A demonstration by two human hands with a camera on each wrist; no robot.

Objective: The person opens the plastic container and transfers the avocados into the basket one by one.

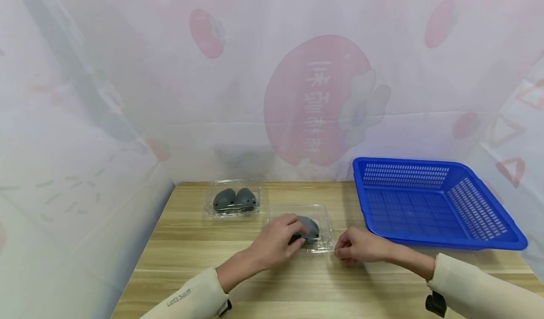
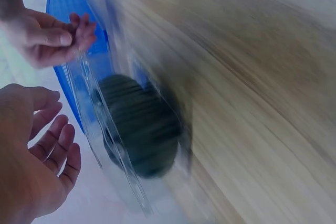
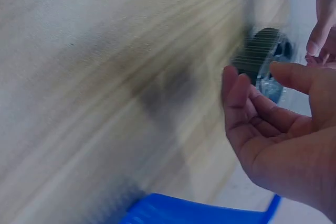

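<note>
A clear plastic box (image 1: 324, 224) stands near the middle of the table with a dark grey rounded thing (image 1: 309, 229) inside, marked with small black dots. Ridges cover its surface in the left wrist view, where it is blurred. Over the box's left part, my left hand (image 1: 278, 241) has relaxed, slightly bent fingers, which partly hide the contents. Just off the right front corner, my right hand (image 1: 361, 245) has loosely curled fingers, the thumb apart from them in the right wrist view. I see nothing held in either hand. Whether the right fingertips touch the corner is unclear.
Another clear box (image 1: 212, 201) with two similar dark grey pieces (image 1: 225, 199) stands behind and left, near the table's back edge. At right lies a large blue plastic basket (image 1: 425, 241). A printed cloth (image 1: 238, 97) hangs behind the wooden table (image 1: 178, 253).
</note>
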